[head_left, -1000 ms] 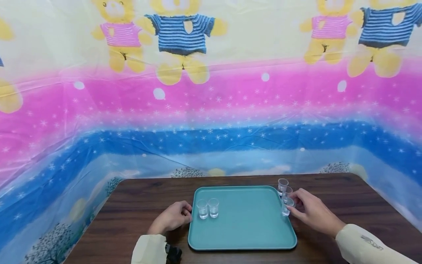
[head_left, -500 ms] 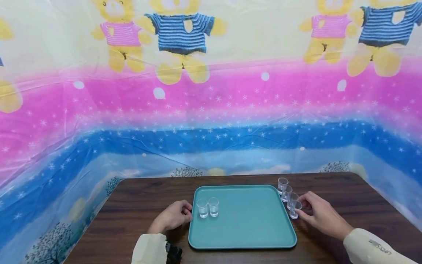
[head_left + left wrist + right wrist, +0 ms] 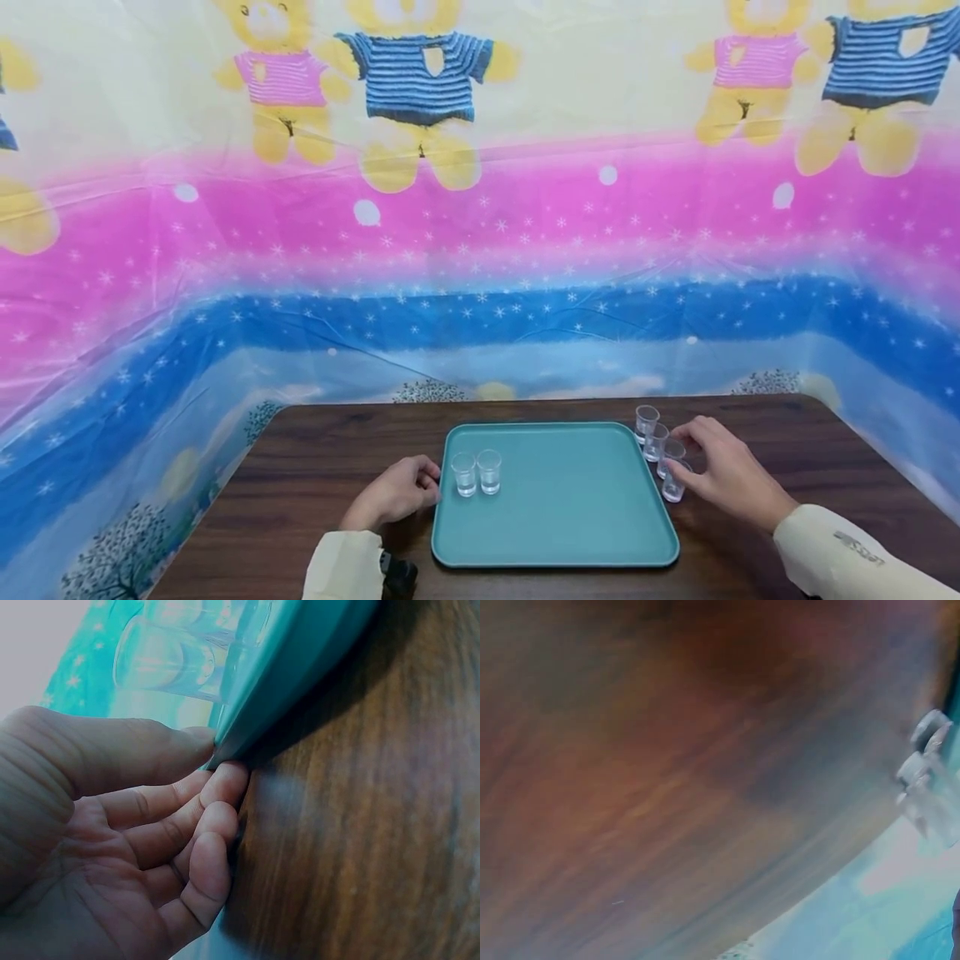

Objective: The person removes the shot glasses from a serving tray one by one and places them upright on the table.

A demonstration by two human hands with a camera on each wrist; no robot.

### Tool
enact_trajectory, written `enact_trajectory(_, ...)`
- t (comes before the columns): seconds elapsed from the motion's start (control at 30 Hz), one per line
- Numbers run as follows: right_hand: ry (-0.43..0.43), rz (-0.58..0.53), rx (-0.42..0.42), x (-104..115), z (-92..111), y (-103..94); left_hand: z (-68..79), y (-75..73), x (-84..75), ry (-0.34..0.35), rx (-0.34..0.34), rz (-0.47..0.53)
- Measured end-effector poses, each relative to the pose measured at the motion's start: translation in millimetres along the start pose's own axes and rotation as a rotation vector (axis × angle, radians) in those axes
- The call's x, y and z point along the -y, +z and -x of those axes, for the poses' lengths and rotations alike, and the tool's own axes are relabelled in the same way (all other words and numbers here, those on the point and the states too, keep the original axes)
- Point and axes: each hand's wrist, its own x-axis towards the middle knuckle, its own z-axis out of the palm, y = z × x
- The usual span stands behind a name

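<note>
A teal tray (image 3: 555, 533) lies on the dark wooden table. My left hand (image 3: 393, 493) pinches its left rim; the left wrist view shows my thumb (image 3: 161, 746) on top and curled fingertips (image 3: 225, 780) at the underside. Two small clear glasses (image 3: 477, 473) stand side by side on the tray's left part. Along its right edge, on the table, several more glasses (image 3: 646, 423) make a slanting row. My right hand (image 3: 727, 472) is at the two nearest, its index finger and thumb either side of one glass (image 3: 670, 454); I cannot tell whether they grip it.
The table (image 3: 330, 433) has its far edge along a patterned cloth backdrop (image 3: 480, 275) with bears and snowflakes. A black device (image 3: 397, 575) sits by my left sleeve. Blurred glasses (image 3: 924, 776) show at the right wrist view's edge.
A glass my right hand held over the tray's right edge now stands on the table at the row's near end. My right hand has shifted slightly away from me; my left hand stays put.
</note>
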Motion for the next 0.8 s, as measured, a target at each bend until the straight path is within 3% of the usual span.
enact_trajectory(0.3, -0.077, -0.108, 0.037, 24, -20, 18.1, 1.6, -1.5, 3.8, 0.004, -0.003, 0.002)
enact_trajectory(0.57, -0.165, -0.139, 0.052, 56, -41, 44.1, 3.7, -3.0, 5.8, -0.002, -0.002, 0.015)
enact_trajectory(0.8, -0.216, -0.181, 0.078, 75, -55, 54.4, 0.8, 1.7, 4.2, -0.001, -0.028, -0.013)
